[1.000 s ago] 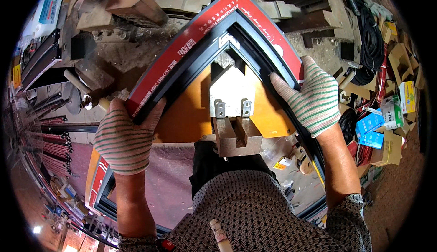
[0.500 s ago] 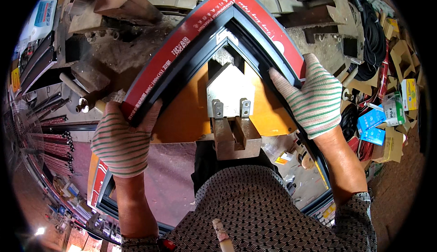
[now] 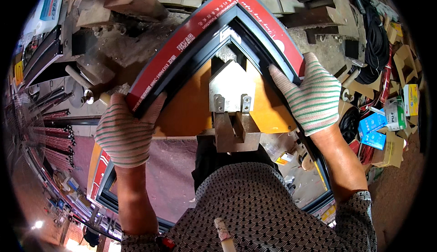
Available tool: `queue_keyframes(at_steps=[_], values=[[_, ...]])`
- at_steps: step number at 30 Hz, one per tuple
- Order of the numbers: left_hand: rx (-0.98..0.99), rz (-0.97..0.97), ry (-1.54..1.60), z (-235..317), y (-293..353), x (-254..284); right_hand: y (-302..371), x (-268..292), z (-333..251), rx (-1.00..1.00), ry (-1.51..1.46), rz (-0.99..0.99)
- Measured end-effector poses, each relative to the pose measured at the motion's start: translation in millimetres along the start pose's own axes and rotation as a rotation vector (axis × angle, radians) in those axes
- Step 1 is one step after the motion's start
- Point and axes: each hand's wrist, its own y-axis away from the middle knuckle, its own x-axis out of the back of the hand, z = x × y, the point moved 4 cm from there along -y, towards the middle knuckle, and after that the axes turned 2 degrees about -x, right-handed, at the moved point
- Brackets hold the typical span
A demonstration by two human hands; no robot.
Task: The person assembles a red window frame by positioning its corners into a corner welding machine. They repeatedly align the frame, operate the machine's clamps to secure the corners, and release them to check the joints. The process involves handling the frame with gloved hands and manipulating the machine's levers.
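Note:
A large dark metal frame (image 3: pixel 191 63), with red protective film on its outer faces, spans my view with one mitred corner pointing away from me. My left hand (image 3: pixel 125 131), in a striped knit glove, is wrapped round its left side. Gloved likewise, my right hand (image 3: pixel 312 95) grips the right side, thumb on the inner edge. Inside the corner sits a pale pointed metal block (image 3: pixel 231 86) with two small brackets, above a grooved steel block (image 3: pixel 236 133). Orange panels (image 3: pixel 184 102) lie on both sides of it. The frame's lower parts pass beneath my forearms.
Metal blocks (image 3: pixel 134 2) and a worn machine bed (image 3: pixel 132 42) lie beyond the frame. A coiled black hose (image 3: pixel 375 38), cardboard boxes (image 3: pixel 391 147) and blue packets (image 3: pixel 372 122) crowd the right. At the left are a white jug (image 3: pixel 49 13) and stacked red-wrapped profiles (image 3: pixel 57 140).
My left hand has shifted slightly right and up, along with the left side of the frame in view. The right hand's grip looks the same.

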Motion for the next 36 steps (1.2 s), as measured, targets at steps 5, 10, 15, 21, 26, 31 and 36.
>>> queue_keyframes(at_steps=[5,10,15,21,26,31,36], values=[[-0.024,-0.029,-0.006,-4,1,-3,0,-3,3,0.001,0.024,0.024],[-0.001,-0.036,-0.050,-2,0,3,-1,-2,4,0.031,0.017,0.030],[-0.001,-0.021,-0.054,4,-2,-1,0,-4,4,0.015,0.014,0.029],[0.015,-0.002,-0.009,1,0,-3,1,-1,2,-0.019,-0.021,-0.002],[0.043,-0.016,-0.041,1,1,-4,2,1,-3,-0.010,0.003,0.025],[0.048,-0.074,-0.029,-2,3,-3,0,-1,-3,-0.001,0.004,0.026],[-0.028,-0.030,-0.026,2,-1,-8,4,-1,0,-0.069,-0.021,0.004]])
